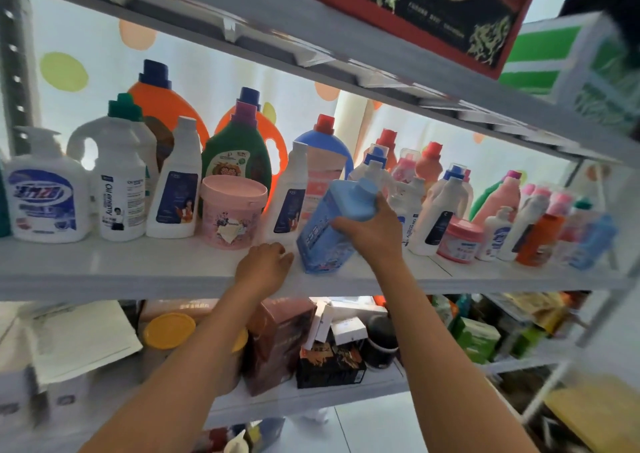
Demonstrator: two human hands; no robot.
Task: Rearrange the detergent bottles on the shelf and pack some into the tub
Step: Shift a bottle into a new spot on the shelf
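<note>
A light blue detergent bottle stands tilted to the right on the white shelf. My right hand grips its upper right side near the shoulder. My left hand rests on the shelf's front edge, just left of the bottle's base, fingers loosely curled and holding nothing. A pink tub with a lid stands on the shelf left of the blue bottle. Several detergent bottles line the shelf behind, among them a white pump bottle, a green jug and an orange jug.
More small bottles and a pink jar crowd the shelf's right end. The shelf above holds a red box. The shelf below carries boxes, a yellow lid and a black cup. White floor shows underneath.
</note>
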